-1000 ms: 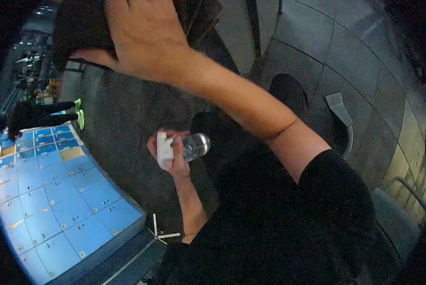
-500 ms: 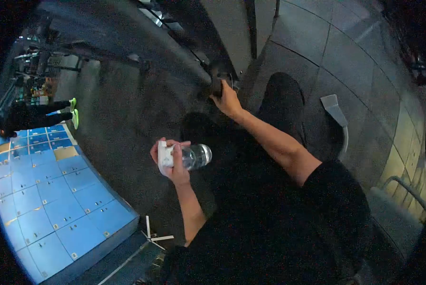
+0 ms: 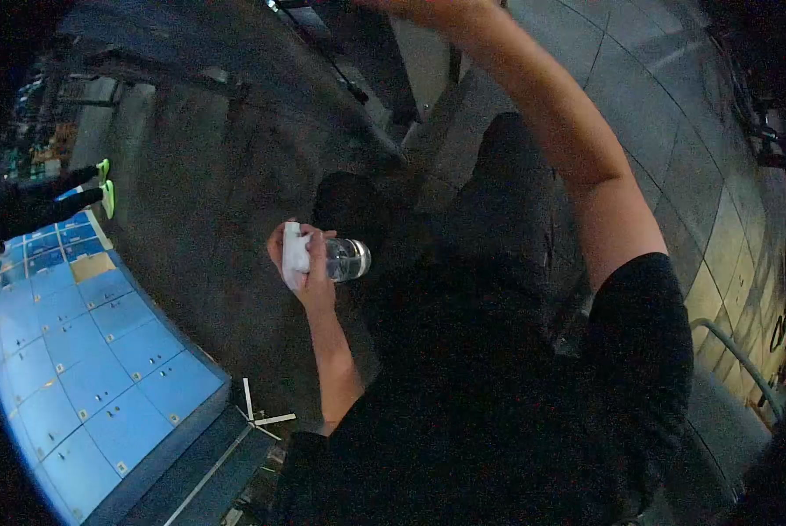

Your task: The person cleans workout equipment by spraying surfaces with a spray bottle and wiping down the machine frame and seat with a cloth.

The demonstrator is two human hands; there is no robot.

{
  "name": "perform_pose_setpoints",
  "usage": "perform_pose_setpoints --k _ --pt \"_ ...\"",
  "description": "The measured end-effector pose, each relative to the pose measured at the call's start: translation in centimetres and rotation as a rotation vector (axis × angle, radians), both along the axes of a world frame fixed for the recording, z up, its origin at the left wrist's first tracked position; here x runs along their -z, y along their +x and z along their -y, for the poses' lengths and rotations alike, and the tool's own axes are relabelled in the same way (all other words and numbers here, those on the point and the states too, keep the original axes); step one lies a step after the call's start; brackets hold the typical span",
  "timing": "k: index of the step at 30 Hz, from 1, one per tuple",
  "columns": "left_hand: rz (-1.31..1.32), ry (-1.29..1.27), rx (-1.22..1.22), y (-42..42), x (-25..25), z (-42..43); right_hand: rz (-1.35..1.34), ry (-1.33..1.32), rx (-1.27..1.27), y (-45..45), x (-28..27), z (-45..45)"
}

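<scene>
My left hand (image 3: 307, 260) is closed around a clear spray bottle (image 3: 349, 259) with a white head, held sideways in front of my dark shirt. Liquid seems to show inside the bottle. At the top edge, my right arm (image 3: 577, 131) is raised, and only part of my right hand (image 3: 415, 7) shows; its fingers are cut off by the frame. Nearest to that hand are the dark bars of a tall frame (image 3: 367, 61). Whether it holds or touches anything is hidden.
Blue lockers (image 3: 104, 333) stand at the left, one compartment open. A person (image 3: 51, 202) in dark clothes and bright green shoes is beyond them. White bars (image 3: 254, 421) fan out by the lockers' base. A curved grey rail (image 3: 743, 359) is at the right.
My right hand has left a dark part at the frame's lower end and swung up to the top edge. The left hand keeps the spray bottle; the view has shifted slightly.
</scene>
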State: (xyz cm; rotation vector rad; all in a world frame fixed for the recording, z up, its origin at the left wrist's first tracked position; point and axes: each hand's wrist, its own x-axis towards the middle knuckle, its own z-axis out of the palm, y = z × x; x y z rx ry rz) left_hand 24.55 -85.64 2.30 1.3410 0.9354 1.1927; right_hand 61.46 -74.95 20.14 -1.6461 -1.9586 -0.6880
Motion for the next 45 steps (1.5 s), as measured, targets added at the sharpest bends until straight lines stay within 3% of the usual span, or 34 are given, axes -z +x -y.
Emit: perform_pose_setpoints --k 1,3,5,7,9,11,13,15,19,21,23,25,26,27,29,31,34,36,37,39,40,42,43,45 --pt "0.0 -0.004 0.003 0.0 0.0 0.1 0.0 -0.004 0.003 -0.2 3.9 0.3" --pt "-0.058 -0.085 0.047 0.2 0.5 0.5 0.378 -0.105 0.17 0.1 12.2 0.8" --pt "-0.069 -0.101 0.06 0.7 1.1 0.9 -0.141 -0.671 0.018 -1.9 13.8 2.8" --pt "-0.062 -0.112 0.096 1.4 1.7 0.8 -0.029 -0.444 -0.05 -2.6 23.9 3.1" --pt "-0.085 -0.083 0.122 1.3 2.4 0.6 0.456 -0.715 -0.119 -3.2 35.5 1.0" --pt "-0.141 -0.085 0.116 1.8 2.0 0.3 0.392 -0.814 -0.091 -5.1 40.2 0.9" --pt "-0.16 -0.053 0.112 2.5 1.7 0.3 0.332 -0.909 -0.064 -5.3 41.7 0.8" --pt "-0.19 -0.034 0.1 2.7 1.7 -0.3 0.064 -0.524 -0.052 -5.8 43.1 1.7" --pt "-0.094 -0.098 0.107 4.2 2.5 -0.4 0.04 -0.799 -0.167 -6.3 44.9 1.4" --pt "0.006 -0.146 0.087 4.8 4.4 -0.4 -0.361 -0.827 0.053 -8.8 47.2 1.8" --pt "-0.01 -0.113 0.097 6.0 5.7 -0.8 -0.428 -0.855 0.047 -10.4 46.4 2.3" --pt "-0.003 -0.124 0.056 7.3 6.3 -1.4 -1.235 -0.143 0.344 -13.0 46.9 3.4" --pt "0.02 -0.114 0.051 7.6 6.7 -1.8 -1.499 -0.112 0.511 -13.1 43.9 4.9" --pt "0.017 -0.116 0.059 7.7 6.7 -2.0 -1.503 -0.109 0.519 -13.6 43.4 5.4" --pt "0.093 -0.147 0.031 7.9 6.8 -2.3 -2.298 0.27 0.293 -13.9 42.9 5.6" --pt "0.025 -0.165 0.027 7.2 7.3 -2.5 -2.351 -0.174 0.711 -14.7 44.2 2.4" --pt "-0.06 -0.129 0.041 6.9 7.8 -2.9 -2.148 -0.279 0.529 -14.5 45.5 -1.6" --pt "-0.034 -0.196 -0.011 6.7 8.0 -2.7 -2.024 -0.645 0.807 -13.3 48.2 -4.3" --pt "-0.045 -0.197 -0.008 6.3 8.1 -2.5 -2.036 -0.648 0.809 -13.2 48.7 -4.5" --pt "0.07 -0.211 0.006 6.2 8.4 -2.5 -2.082 -0.732 0.722 -11.9 49.6 -4.5" --pt "-0.015 -0.159 0.015 6.4 7.7 -2.2 -2.086 -0.719 0.72 -11.7 49.9 -4.3" --pt "-0.022 -0.176 0.019 6.2 8.1 -2.3 -1.889 -0.402 0.554 -11.9 50.6 -3.1" --pt "-0.031 -0.202 0.015 5.9 8.1 -2.1 -1.895 -0.405 0.551 -11.5 50.1 -1.7" --pt "-0.043 -0.226 0.008 6.1 7.9 -2.2 -2.412 -0.307 0.021 -9.8 48.6 -0.2"
